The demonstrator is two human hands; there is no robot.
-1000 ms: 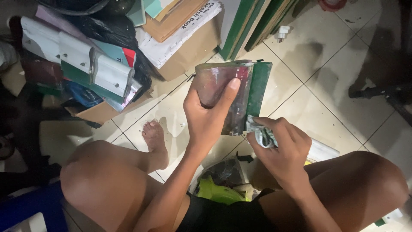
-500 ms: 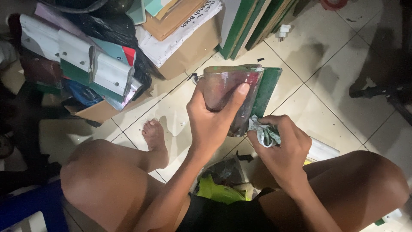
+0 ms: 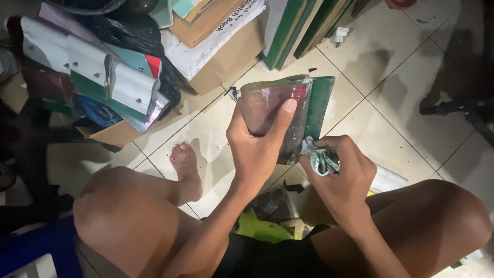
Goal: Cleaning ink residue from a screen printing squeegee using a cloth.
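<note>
Pale floor tiles (image 3: 391, 139) fill the head view, crowded at the upper left by a cardboard box (image 3: 226, 62) stuffed with papers and folders. Over the tiles, the left hand (image 3: 257, 149) grips a smeared, reddish flat panel (image 3: 275, 110); the right hand (image 3: 342, 172) closes on a crumpled cloth (image 3: 320, 158) touching its lower edge.

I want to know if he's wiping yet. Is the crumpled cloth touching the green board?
Touching. The head view shows the crumpled cloth in the right hand pressed against the lower edge of the green board, with no gap visible.
</note>
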